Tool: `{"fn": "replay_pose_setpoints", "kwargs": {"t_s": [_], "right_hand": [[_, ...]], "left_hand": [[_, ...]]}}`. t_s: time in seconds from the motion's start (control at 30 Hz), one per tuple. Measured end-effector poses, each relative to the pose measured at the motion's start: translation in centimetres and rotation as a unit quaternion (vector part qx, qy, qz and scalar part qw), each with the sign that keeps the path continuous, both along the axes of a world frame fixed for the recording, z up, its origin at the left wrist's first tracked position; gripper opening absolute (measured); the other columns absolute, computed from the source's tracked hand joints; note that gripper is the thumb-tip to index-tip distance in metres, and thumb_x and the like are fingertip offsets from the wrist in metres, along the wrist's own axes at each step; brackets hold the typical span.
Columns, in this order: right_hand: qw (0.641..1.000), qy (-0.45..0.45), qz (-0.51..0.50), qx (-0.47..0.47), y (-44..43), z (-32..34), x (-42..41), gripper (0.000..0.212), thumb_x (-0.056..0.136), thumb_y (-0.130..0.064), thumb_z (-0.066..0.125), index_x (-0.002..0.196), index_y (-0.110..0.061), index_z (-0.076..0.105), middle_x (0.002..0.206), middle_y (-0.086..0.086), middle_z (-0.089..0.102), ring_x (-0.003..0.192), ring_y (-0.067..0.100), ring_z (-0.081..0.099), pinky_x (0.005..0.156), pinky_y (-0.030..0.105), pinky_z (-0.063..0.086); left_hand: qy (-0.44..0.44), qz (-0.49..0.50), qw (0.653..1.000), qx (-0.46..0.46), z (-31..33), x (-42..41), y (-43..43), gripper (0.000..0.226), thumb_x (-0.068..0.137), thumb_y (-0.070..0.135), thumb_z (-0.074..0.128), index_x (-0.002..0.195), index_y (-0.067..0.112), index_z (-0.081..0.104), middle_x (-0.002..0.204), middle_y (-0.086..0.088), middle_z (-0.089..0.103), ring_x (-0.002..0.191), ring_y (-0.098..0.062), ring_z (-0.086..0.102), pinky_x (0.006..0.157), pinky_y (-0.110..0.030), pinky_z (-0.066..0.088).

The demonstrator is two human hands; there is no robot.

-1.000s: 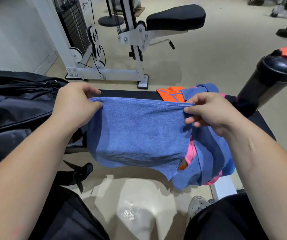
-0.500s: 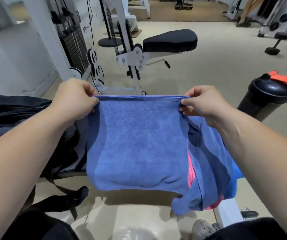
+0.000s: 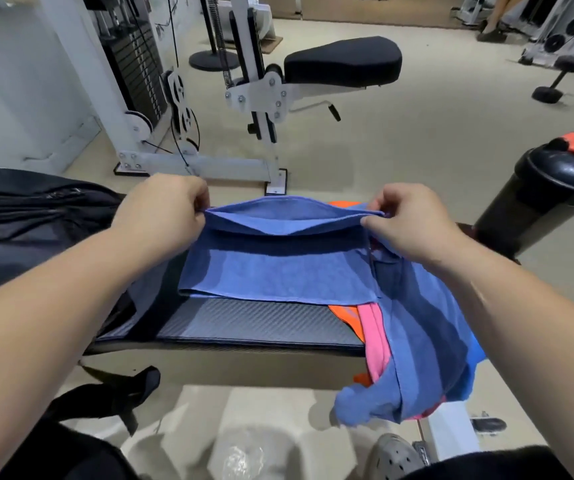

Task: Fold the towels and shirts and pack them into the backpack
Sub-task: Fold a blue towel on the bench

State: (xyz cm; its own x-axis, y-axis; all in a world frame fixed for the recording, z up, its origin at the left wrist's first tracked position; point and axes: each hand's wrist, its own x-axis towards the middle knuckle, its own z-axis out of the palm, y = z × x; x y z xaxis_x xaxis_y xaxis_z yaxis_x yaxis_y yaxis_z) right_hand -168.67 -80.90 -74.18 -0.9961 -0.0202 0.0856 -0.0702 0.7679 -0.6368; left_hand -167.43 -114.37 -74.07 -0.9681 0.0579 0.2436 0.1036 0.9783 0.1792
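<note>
My left hand (image 3: pixel 161 216) and right hand (image 3: pixel 407 220) pinch blue towel (image 3: pixel 278 268) corners; long axis nine-to-three, backpack (image 3: pixel 36 216) at nine, probably unzipped.

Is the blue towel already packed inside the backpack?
No, the left hand and right hand pinch the blue towel, which lies partly on the bench.

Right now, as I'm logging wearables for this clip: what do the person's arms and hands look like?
Both forearms are bare to the frame's edge, no sleeves showing. The left hand and right hand wear no gloves; no watch, band or ring shows on wrists or fingers.
</note>
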Motion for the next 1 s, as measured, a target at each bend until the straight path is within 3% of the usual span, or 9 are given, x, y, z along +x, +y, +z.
{"fn": "replay_pose_setpoints", "kwargs": {"t_s": [0.07,0.17,0.33,0.5,0.63,0.73,0.8,0.87,1.0], "right_hand": [[0.999,0.006,0.025,0.038,0.3,-1.0,1.8,0.013,0.081,-0.012,0.073,0.074,-0.02,0.066,0.073,-0.003,0.07,0.066,0.016,0.065,0.066,0.025,0.051],[0.989,0.036,0.073,0.123,0.2,-2.6,4.1,0.008,0.08,-0.011,0.072,0.077,-0.018,0.067,0.081,-0.003,0.07,0.078,0.02,0.062,0.074,0.034,0.049],[0.956,0.029,0.124,0.264,0.4,-5.0,5.7,0.005,0.08,-0.015,0.067,0.079,-0.02,0.066,0.084,-0.003,0.063,0.088,0.026,0.054,0.069,0.037,0.047],[0.939,0.09,0.128,0.307,0.1,-5.5,6.2,0.012,0.069,-0.014,0.075,0.072,-0.023,0.068,0.076,-0.006,0.062,0.083,0.027,0.049,0.068,0.035,0.036],[0.91,-0.005,0.143,0.39,-0.6,-2.4,6.7,0.022,0.073,-0.05,0.068,0.071,-0.029,0.062,0.078,-0.013,0.06,0.093,0.02,0.043,0.079,0.038,0.037],[0.927,0.02,0.129,0.351,-2.3,-0.3,6.2,0.036,0.078,-0.062,0.06,0.073,-0.027,0.061,0.072,-0.009,0.058,0.092,0.021,0.048,0.075,0.037,0.039],[0.942,0.045,0.134,0.305,-4.3,-0.5,5.0,0.036,0.087,-0.061,0.055,0.088,-0.025,0.062,0.089,-0.005,0.06,0.1,0.023,0.049,0.082,0.039,0.043],[0.944,0.029,0.146,0.293,-6.2,-1.8,3.4,0.041,0.095,-0.057,0.049,0.12,-0.027,0.062,0.125,0.001,0.06,0.121,0.027,0.049,0.097,0.043,0.044],[0.936,-0.042,0.158,0.312,-8.4,-5.5,1.7,0.062,0.098,-0.063,0.035,0.155,-0.041,0.025,0.168,0.003,0.008,0.153,0.031,0.01,0.122,0.055,0.015]], "left_hand": [[-0.023,0.0,1.0,-0.018,-1.7,1.7,-0.6,0.013,0.079,0.015,0.063,0.081,0.027,0.059,0.083,-0.005,0.067,0.078,-0.031,0.057,0.066,-0.037,0.05],[-0.045,-0.005,0.999,-0.028,-4.2,4.0,-1.6,0.013,0.077,0.014,0.065,0.081,0.027,0.063,0.087,-0.002,0.067,0.082,-0.032,0.063,0.068,-0.038,0.052],[-0.059,-0.006,0.998,-0.024,-6.9,6.1,-2.1,0.01,0.081,0.015,0.07,0.081,0.025,0.067,0.083,0.002,0.059,0.077,-0.032,0.063,0.062,-0.037,0.051],[-0.086,-0.012,0.996,0.014,-6.6,6.8,-2.3,0.012,0.079,0.015,0.072,0.079,0.026,0.069,0.082,0.005,0.06,0.078,-0.028,0.063,0.067,-0.036,0.051],[-0.18,0.001,0.977,0.113,-4.6,7.4,-1.7,0.019,0.078,0.035,0.078,0.068,0.026,0.065,0.068,0.008,0.065,0.068,-0.012,0.061,0.065,-0.03,0.046],[-0.105,0.044,0.982,0.151,-4.2,6.7,-1.2,0.025,0.088,0.043,0.067,0.071,0.025,0.066,0.069,0.006,0.065,0.071,-0.017,0.06,0.066,-0.033,0.045],[-0.059,0.069,0.987,0.136,-4.8,5.8,-0.7,0.014,0.092,0.039,0.064,0.091,0.026,0.069,0.085,0.002,0.064,0.085,-0.024,0.061,0.076,-0.036,0.048],[-0.096,0.082,0.985,0.117,-5.7,5.2,-0.2,0.027,0.092,0.039,0.064,0.117,0.028,0.066,0.109,-0.004,0.058,0.101,-0.028,0.059,0.09,-0.04,0.048],[-0.163,0.083,0.982,0.055,-7.2,4.6,0.0,0.058,0.088,0.058,0.061,0.141,0.037,0.051,0.127,-0.008,0.048,0.114,-0.036,0.052,0.101,-0.046,0.046]]}}
